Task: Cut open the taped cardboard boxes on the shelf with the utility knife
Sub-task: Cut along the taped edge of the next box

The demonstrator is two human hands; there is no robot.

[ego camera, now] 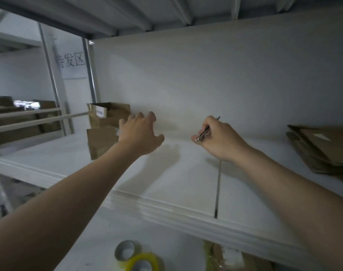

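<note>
left hand (pixel 139 133) spread open near the brown cardboard boxes (pixel 103 132) at nine o'clock; right hand (pixel 217 137) gripped the slim metal utility knife (pixel 205 132) over the smooth white shelf (pixel 166 173).

Looks like a warehouse or storeroom for shipping. White metal shelves (pixel 166 173) with steel posts (pixel 90 75), cardboard boxes (pixel 106 116) on them, flattened cartons (pixel 323 147) stacked at the right, tape rolls (pixel 135 257) on the lower board, and a paper sign (pixel 71 60) with Chinese characters behind.

Bare forearms (pixel 78 192), sleeveless to frame edge
</note>
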